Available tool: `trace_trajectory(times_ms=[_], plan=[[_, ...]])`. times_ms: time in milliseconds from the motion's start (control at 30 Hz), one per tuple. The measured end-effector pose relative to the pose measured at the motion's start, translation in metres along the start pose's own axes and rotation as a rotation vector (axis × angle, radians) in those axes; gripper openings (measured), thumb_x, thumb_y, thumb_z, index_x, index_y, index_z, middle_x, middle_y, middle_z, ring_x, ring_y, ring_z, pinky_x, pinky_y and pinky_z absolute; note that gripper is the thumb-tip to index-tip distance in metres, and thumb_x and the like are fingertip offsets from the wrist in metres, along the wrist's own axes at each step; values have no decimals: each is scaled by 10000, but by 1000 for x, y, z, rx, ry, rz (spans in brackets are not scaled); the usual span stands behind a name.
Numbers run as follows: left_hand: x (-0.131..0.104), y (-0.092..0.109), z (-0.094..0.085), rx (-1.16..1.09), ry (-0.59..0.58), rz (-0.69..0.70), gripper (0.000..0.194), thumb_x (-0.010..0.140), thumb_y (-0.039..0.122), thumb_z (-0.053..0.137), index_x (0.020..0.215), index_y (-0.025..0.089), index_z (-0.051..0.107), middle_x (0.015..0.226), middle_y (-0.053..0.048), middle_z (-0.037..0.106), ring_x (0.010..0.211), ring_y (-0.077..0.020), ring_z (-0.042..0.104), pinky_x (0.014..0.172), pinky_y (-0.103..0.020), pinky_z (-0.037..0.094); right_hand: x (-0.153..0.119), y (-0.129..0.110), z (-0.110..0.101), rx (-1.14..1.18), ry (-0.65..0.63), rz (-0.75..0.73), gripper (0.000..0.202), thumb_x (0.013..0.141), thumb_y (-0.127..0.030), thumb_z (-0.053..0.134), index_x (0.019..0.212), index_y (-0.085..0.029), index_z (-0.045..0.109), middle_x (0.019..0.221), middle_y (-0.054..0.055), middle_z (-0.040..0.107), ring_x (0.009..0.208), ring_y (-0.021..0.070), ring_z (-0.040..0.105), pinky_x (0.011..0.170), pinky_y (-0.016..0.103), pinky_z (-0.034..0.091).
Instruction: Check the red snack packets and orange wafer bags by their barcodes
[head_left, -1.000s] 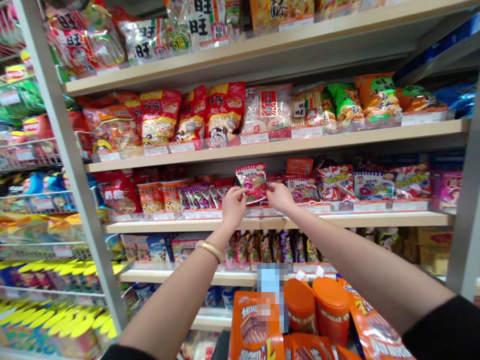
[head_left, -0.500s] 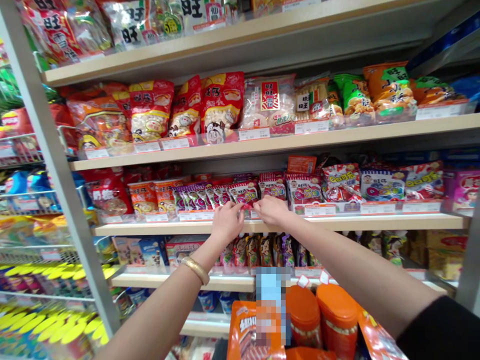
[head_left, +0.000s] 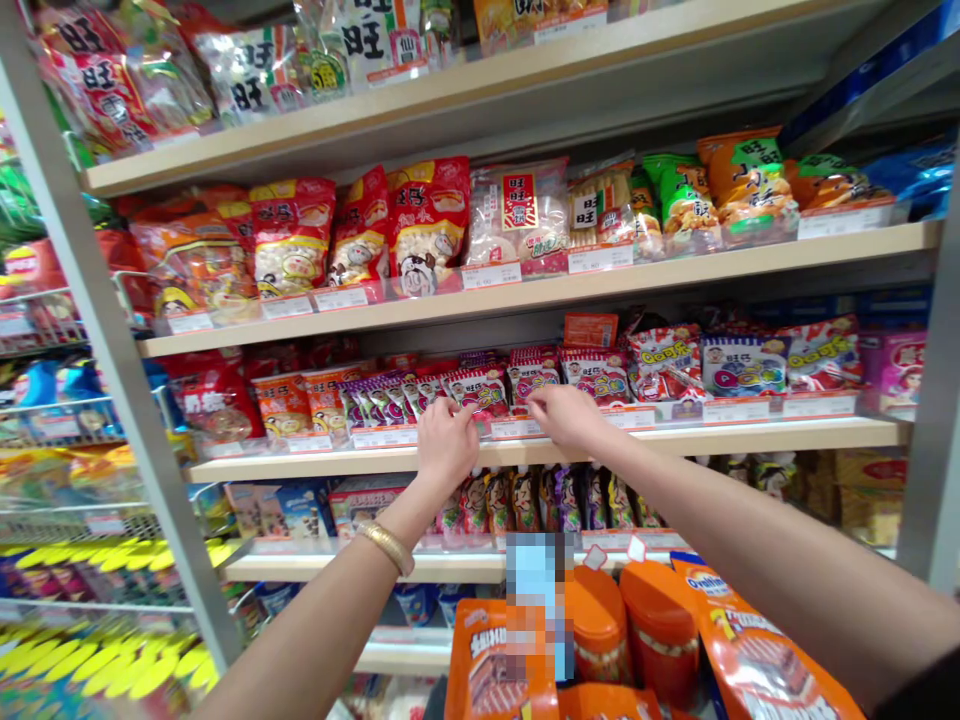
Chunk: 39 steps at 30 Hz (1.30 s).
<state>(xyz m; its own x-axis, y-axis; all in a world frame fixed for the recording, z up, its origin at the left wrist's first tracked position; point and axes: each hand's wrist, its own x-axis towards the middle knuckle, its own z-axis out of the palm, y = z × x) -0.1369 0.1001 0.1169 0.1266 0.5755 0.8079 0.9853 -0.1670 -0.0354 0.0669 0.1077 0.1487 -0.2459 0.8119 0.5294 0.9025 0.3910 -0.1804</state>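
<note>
A small red and pink candy bag [head_left: 474, 388] stands in a row of like bags on the third shelf [head_left: 750, 437], behind the price rail. My left hand [head_left: 445, 447], with a gold bracelet [head_left: 386, 545] on its wrist, has curled fingers on that bag's lower left corner. My right hand [head_left: 568, 416] is just to the right, off that bag. Its fingertips rest at the foot of the neighbouring candy bag [head_left: 534, 372] and the price rail. Both forearms reach up from the bottom of the view.
Large snack bags [head_left: 427, 225] fill the shelf above, and small character packs [head_left: 540, 497] line the one below. Orange canisters [head_left: 651, 620] and orange packets [head_left: 487, 660] sit close below my arms. A grey shelf post [head_left: 112, 350] rises at the left.
One second ago both hands held the candy bag up in front of the shelf. It now stands in the row. My right hand has slid right, off the bag.
</note>
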Motion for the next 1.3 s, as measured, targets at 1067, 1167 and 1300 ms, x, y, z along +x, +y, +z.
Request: trace_trajectory(times_ms=[1067,1167,1300], plan=[[66,149,37,-860,-80,-85,501,801,-6,448,1240,137,645,1282,-123,630,1205,-195,596,1067,-328,443,-19,98,-25,291,283,288,511,856,-224,532,1366,-189,553,1252,91,678,1130,247,635,986,359,480],[63,154,24,-989,36,-71,490,827,29,465,1278,141,619,1338,-122,583,1252,-187,563,1090,-312,427,-26,92,-32,336,375,225,530,852,-229,549,1381,-198,532,1382,102,565,1256,228,539,1069,342,419],[46,156,-1,-1109,140,-80,469,823,76,531,1281,131,618,1336,-118,586,1267,-201,551,1097,-307,426,-45,82,-39,600,490,171,582,805,-219,590,1384,-211,530,1355,120,553,1146,237,596,1038,390,457]])
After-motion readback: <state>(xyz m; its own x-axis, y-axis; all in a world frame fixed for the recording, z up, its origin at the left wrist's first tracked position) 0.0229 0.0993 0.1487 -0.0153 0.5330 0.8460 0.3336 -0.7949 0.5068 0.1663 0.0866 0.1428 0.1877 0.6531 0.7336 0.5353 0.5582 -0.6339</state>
